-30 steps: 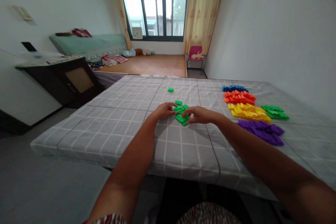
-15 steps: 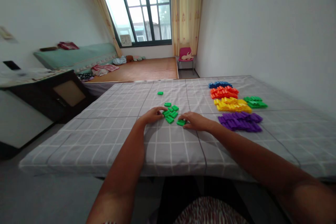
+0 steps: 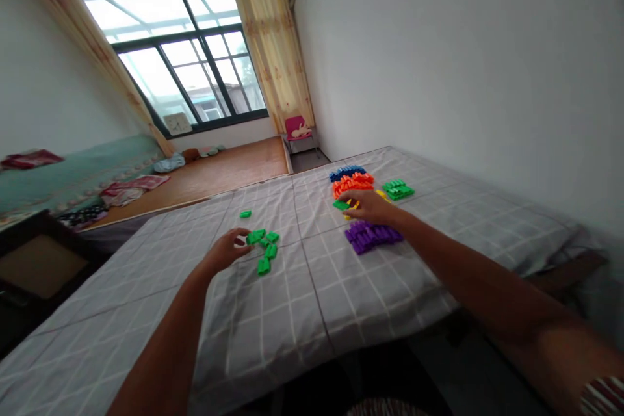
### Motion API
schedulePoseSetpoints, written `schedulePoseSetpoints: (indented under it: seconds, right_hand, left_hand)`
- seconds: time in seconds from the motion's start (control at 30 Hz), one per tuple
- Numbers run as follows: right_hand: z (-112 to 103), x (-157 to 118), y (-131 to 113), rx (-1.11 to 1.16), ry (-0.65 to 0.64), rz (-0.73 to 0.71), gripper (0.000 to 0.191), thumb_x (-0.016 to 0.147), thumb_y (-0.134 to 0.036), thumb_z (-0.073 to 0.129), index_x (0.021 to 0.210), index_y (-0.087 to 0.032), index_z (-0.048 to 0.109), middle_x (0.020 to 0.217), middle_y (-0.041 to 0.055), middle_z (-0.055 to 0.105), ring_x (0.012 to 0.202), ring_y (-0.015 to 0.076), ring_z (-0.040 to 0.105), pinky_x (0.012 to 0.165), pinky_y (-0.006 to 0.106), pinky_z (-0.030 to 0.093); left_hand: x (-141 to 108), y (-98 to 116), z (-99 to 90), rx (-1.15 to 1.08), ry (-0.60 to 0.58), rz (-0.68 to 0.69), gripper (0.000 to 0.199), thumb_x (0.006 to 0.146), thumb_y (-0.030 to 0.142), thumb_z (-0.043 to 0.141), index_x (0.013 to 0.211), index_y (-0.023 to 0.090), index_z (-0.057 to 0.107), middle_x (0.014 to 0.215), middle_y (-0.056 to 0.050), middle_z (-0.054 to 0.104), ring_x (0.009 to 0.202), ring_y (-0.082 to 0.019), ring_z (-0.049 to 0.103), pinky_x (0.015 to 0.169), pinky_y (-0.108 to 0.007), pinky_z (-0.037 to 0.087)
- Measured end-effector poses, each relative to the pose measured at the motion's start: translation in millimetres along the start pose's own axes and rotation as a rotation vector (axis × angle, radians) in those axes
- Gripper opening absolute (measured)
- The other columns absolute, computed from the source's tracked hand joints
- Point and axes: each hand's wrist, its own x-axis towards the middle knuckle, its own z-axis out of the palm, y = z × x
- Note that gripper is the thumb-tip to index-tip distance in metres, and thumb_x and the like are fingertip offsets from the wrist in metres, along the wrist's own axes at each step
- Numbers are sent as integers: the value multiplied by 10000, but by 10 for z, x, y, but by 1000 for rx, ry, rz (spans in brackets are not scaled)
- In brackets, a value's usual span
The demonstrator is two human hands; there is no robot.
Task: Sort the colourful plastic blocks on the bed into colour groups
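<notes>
In the head view, several loose green pieces [image 3: 264, 265] lie scattered on the checked cloth. My left hand [image 3: 229, 249] is at their left edge, fingers curved apart, its fingertips beside a green piece. My right hand [image 3: 366, 205] is closed on a green piece [image 3: 340, 205] above the rows at the right and partly hides the yellow row [image 3: 381, 194]. An orange row [image 3: 347, 184] and a blue row [image 3: 346, 173] lie behind it, a purple row [image 3: 371, 238] in front. A small green group [image 3: 398, 189] sits to their right.
A single green piece [image 3: 245, 214] lies farther back on the cloth-covered table [image 3: 234, 331]. A white wall rises along the right. Beyond the table are a low wooden platform [image 3: 234, 166], a pink chair [image 3: 295, 127] and a window. A dark cabinet [image 3: 41, 266] stands at the left.
My right hand has moved right from the loose green pieces to the coloured rows, carrying a green piece. The view has turned right and tilted. My left hand remains by the loose pieces.
</notes>
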Motion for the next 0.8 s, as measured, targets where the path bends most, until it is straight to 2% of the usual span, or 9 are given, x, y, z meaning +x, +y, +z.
schedulePoseSetpoints:
  seconds: [0.1, 0.17, 0.27, 0.33, 0.43, 0.57, 0.67, 0.8]
  right_hand:
    - [-543, -98, 780, -118, 164, 257, 332, 794, -296, 651, 1108, -187, 662, 1046, 45, 713, 845, 162, 666, 768, 255, 504]
    - [-832, -182, 1303, -200, 248, 428, 323, 794, -262, 638, 1099, -158, 669, 1079, 77, 711, 888, 176, 672, 790, 259, 503]
    - [-1083, -311, 1922, -275, 261, 622, 299, 782, -235, 645, 1055, -125, 691, 1067, 114, 718, 949, 197, 671, 819, 260, 498]
    - [-1132, -385, 2179, -293, 219, 685, 276, 762, -227, 663, 1019, -137, 710, 1039, 108, 730, 949, 200, 676, 808, 254, 500]
    - [-1090, -484, 2379, -300, 177, 694, 272, 731, -226, 689, 993, -159, 722, 1031, 90, 735, 945, 196, 679, 789, 240, 498]
    - [-981, -613, 2495, -232, 186, 652, 313, 731, -281, 696, 1021, -167, 718, 1036, 87, 732, 937, 196, 677, 797, 251, 498]
    - [-963, -672, 2560, -151, 172, 611, 315, 752, -312, 674, 1026, -164, 719, 1031, 95, 732, 924, 202, 676, 807, 268, 502]
    - [-1011, -681, 2617, -137, 139, 563, 257, 823, -247, 571, 1012, -162, 725, 1036, 90, 733, 950, 190, 668, 840, 270, 493]
  left_hand:
    - [263, 431, 85, -43, 24, 65, 580, 657, 527, 671, 1125, 196, 581, 1081, -69, 671, 903, -226, 661, 821, -380, 540]
    - [477, 841, 261, -42, 22, 163, 597, 688, 497, 660, 1186, 187, 543, 1099, -74, 664, 918, -217, 660, 819, -376, 542]
    - [796, 1525, 654, 1, 20, 344, 476, 756, 418, 638, 1164, 191, 546, 1052, -62, 674, 895, -185, 654, 816, -342, 531]
    - [987, 1959, 944, 52, -6, 428, 357, 775, 371, 640, 1087, 207, 586, 1052, -48, 677, 894, -178, 647, 806, -325, 524]
    - [1255, 2506, 1355, 136, -26, 478, 352, 757, 346, 676, 1071, 203, 608, 1047, -49, 683, 917, -191, 638, 846, -330, 505]
    - [1621, 3005, 1831, 143, -78, 477, 379, 764, 339, 675, 1103, 181, 610, 1079, -67, 682, 959, -207, 638, 855, -325, 500]
    - [1872, 3219, 2156, 142, -120, 435, 411, 759, 317, 682, 1135, 172, 603, 1113, -79, 677, 974, -208, 641, 850, -310, 500]
    - [2085, 3334, 2499, 164, -155, 355, 450, 746, 307, 700, 1159, 163, 594, 1155, -99, 667, 1010, -224, 635, 855, -311, 495]
